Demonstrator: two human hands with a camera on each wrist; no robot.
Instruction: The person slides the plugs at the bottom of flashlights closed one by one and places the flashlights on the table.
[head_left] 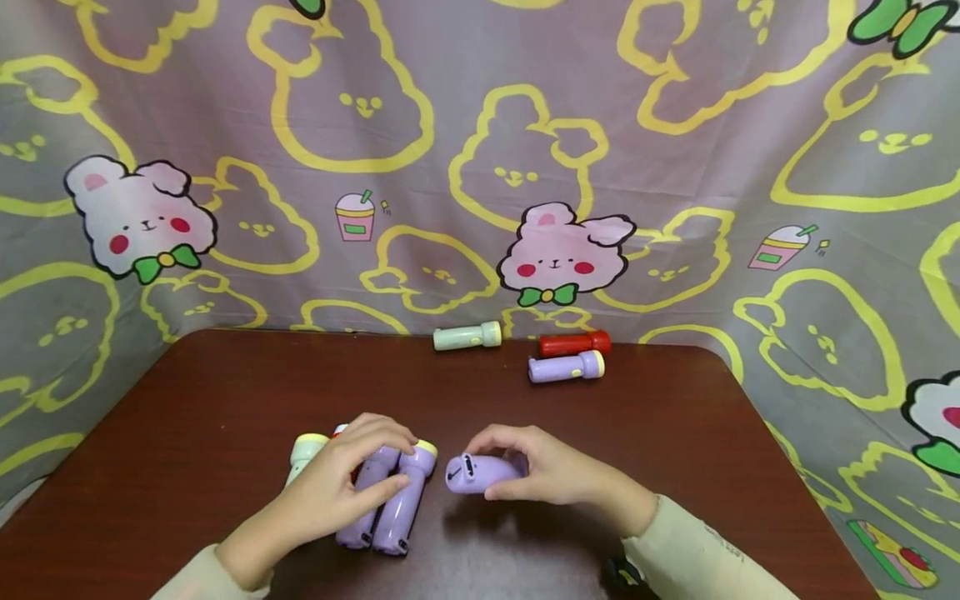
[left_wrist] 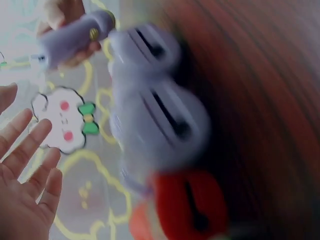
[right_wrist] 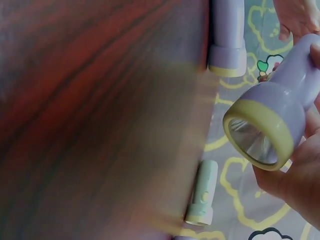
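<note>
My right hand (head_left: 551, 467) grips a lilac flashlight (head_left: 480, 473) above the table, its tail end turned toward the left hand. In the right wrist view, the yellow-rimmed lens of this flashlight (right_wrist: 265, 125) faces the camera. Over a row of flashlights on the left reaches my left hand (head_left: 337, 475), fingers spread and nothing held, as the left wrist view shows. Two lilac flashlights lie side by side there, the nearer one (head_left: 401, 508) to the right of the other (head_left: 358, 525). Beside them are a red flashlight (left_wrist: 192, 205) and a pale green flashlight (head_left: 306, 450), both partly hidden by the hand.
Along the back of the brown table (head_left: 247, 392) lie a pale green flashlight (head_left: 457, 337), a red flashlight (head_left: 570, 343) and a lilac flashlight (head_left: 558, 368). A patterned curtain (head_left: 420, 192) hangs behind. By the right sleeve sits a small black object (head_left: 622, 573).
</note>
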